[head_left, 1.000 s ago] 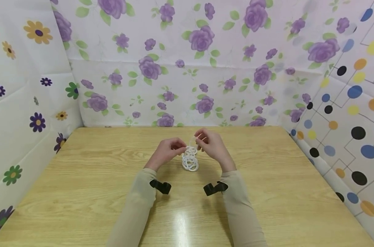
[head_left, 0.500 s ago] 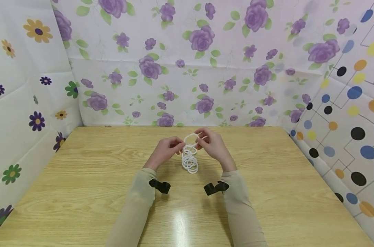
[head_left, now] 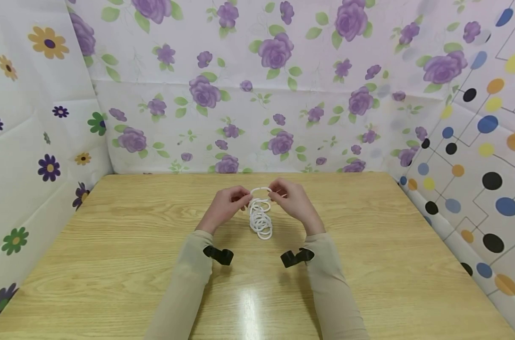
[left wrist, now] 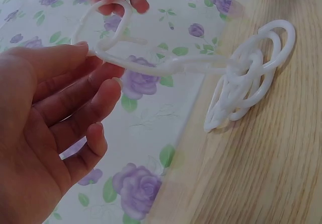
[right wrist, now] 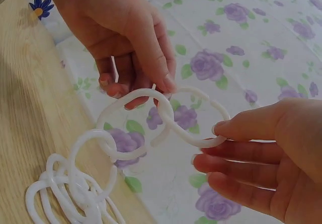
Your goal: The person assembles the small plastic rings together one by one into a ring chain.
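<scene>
A white plastic chain [head_left: 260, 222] of open-gapped oval links lies between my hands. My left hand [head_left: 223, 205] pinches its end link [right wrist: 193, 140] between thumb and index finger, close to where the second link [right wrist: 118, 100] hooks through. On the opposite side of that same end link, my right hand [head_left: 292, 198] grips with thumb and fingertips. In the right wrist view, a narrow gap shows in the end link's upper side. The held links are raised, and the chain slopes down to a loose heap of links [left wrist: 241, 78] on the table.
The light wooden table [head_left: 125, 255] spreads out on both sides of my arms. A floral sheet [head_left: 223, 113] stands at its back edge, with patterned sheets at left and right. Each wrist carries a black camera mount [head_left: 219, 255].
The end link came up between my hands as an upright loop, then tipped to look flatter. The links below have shifted and stretched out slightly. Both hands stay almost in place.
</scene>
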`<move>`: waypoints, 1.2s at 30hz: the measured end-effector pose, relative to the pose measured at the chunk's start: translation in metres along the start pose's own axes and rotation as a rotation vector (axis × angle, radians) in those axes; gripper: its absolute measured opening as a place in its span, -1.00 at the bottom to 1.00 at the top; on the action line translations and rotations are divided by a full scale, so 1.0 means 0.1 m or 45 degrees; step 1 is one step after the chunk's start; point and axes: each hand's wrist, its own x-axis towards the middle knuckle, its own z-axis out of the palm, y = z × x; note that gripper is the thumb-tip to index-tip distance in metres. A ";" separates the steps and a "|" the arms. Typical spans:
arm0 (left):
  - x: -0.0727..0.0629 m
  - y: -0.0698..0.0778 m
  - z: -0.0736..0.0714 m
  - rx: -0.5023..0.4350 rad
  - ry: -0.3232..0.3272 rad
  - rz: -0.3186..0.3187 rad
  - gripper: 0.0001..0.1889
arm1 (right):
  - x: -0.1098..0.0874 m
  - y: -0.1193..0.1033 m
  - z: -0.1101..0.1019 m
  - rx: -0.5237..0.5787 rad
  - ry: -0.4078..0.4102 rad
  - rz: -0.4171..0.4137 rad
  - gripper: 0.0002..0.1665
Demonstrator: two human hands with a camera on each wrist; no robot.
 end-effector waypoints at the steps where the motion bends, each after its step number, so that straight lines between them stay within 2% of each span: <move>1: 0.01 -0.01 0.00 -0.011 -0.001 -0.004 -0.72 | 0.00 0.00 -0.01 -0.022 0.012 -0.005 -0.86; 4: 0.02 -0.05 0.02 0.002 -0.005 -0.028 -0.71 | -0.02 0.01 -0.07 -0.051 0.049 -0.006 -0.84; 6: 0.03 -0.09 0.04 0.055 -0.038 -0.056 -0.70 | -0.03 0.01 -0.11 -0.053 0.081 -0.006 -0.83; 9: 0.06 -0.14 0.11 0.150 -0.142 -0.067 -0.67 | -0.06 0.02 -0.20 -0.054 0.134 -0.011 -0.81; 11: 0.07 -0.19 0.15 0.199 -0.212 -0.043 -0.66 | -0.09 0.02 -0.27 -0.055 0.166 -0.019 -0.80; 13: 0.08 -0.21 0.19 0.215 -0.247 -0.028 -0.66 | -0.11 0.02 -0.33 -0.044 0.192 -0.034 -0.79; 16: 0.08 -0.23 0.24 0.235 -0.242 -0.040 -0.68 | -0.15 0.02 -0.43 -0.016 0.231 -0.058 -0.78; 20: 0.06 -0.24 0.29 0.252 -0.221 -0.101 -0.64 | -0.21 0.01 -0.57 0.027 0.298 -0.087 -0.77; 24: 0.04 -0.27 0.33 0.268 -0.237 -0.138 -0.63 | -0.28 -0.02 -0.70 0.043 0.355 -0.093 -0.76; 32: 0.03 -0.31 0.36 0.255 -0.236 -0.138 -0.55 | -0.34 0.04 -0.83 0.097 0.386 -0.098 -0.77; 36: 0.03 -0.30 0.36 0.297 -0.247 -0.182 -0.50 | -0.37 0.12 -0.89 0.125 0.409 -0.065 -0.75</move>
